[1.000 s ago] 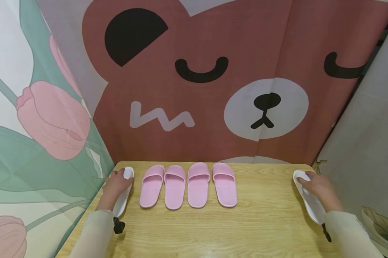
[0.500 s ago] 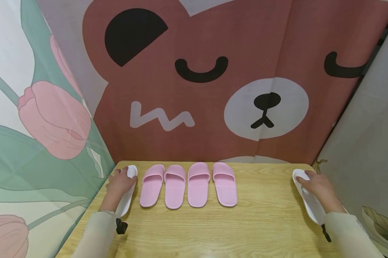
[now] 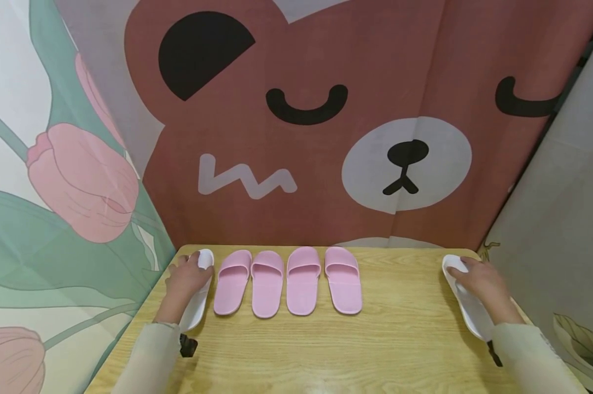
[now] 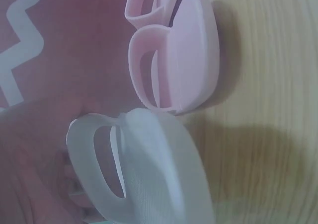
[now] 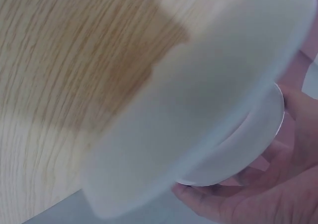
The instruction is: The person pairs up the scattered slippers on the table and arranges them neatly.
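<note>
At the table's left side, my left hand point(image 3: 184, 280) grips a white slipper point(image 3: 196, 306) by its strap, toe toward the wall. The left wrist view shows that white slipper point(image 4: 159, 169) close beside the outermost pink slipper point(image 4: 195, 55). My right hand point(image 3: 484, 285) holds another white slipper point(image 3: 467, 306) near the right edge, with fingers and thumb about the strap. Seen from the right wrist, this slipper point(image 5: 194, 100) is tilted, its side and sole facing the camera. Several pink slippers point(image 3: 302, 293) stand in a row between the hands, toes toward the wall.
A wood-grain table point(image 3: 326, 355) carries the slippers. Behind it hangs a curtain with a bear print point(image 3: 316, 213). A tulip-print cloth point(image 3: 85, 186) borders the left side and a grey cloth point(image 3: 557, 219) the right. Bare tabletop shows right of the pink row.
My left hand has carried its white slipper a little to the right, closer to the pink row. My right hand and its slipper have shifted slightly left. The pink slippers stay put.
</note>
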`<state>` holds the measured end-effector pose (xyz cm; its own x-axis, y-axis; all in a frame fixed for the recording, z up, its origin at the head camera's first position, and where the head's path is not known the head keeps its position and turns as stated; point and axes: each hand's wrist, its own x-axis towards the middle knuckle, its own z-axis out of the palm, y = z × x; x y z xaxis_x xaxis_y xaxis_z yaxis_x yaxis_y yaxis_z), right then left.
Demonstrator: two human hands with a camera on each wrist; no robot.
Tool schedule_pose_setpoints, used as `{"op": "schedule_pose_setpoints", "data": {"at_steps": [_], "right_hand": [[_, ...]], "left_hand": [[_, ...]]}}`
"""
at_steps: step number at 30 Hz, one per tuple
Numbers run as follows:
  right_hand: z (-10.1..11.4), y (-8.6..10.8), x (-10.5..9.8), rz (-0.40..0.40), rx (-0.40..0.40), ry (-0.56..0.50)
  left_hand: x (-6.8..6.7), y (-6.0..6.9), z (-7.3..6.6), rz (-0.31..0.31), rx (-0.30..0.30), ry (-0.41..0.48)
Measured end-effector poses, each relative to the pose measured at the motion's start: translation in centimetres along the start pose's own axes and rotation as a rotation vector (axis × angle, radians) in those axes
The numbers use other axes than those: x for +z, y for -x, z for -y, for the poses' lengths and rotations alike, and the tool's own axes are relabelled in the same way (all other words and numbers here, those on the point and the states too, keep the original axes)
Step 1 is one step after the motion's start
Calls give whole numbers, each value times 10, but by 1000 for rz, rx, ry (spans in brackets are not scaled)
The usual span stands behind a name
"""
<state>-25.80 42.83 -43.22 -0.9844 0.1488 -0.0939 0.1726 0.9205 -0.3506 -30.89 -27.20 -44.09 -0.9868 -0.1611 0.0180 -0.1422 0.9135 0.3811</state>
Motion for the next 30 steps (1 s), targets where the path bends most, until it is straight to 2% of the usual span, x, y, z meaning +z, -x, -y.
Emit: {"op": "schedule_pose_setpoints", "data": {"at_steps": [6,16,25,30], "right_hand": [[5,1,-1,10,6,-1],[10,2,1,-37,-28,12],[16,5,3,-57,-9,17],[21,6,3,-41,7,-1]], "left_hand": [[-1,3,-8,-6,-1,4],[1,6,-19,-35,24,-13],[3,10,-28,-43,32,-21],[5,11,-31,-50,33,-27]]}}
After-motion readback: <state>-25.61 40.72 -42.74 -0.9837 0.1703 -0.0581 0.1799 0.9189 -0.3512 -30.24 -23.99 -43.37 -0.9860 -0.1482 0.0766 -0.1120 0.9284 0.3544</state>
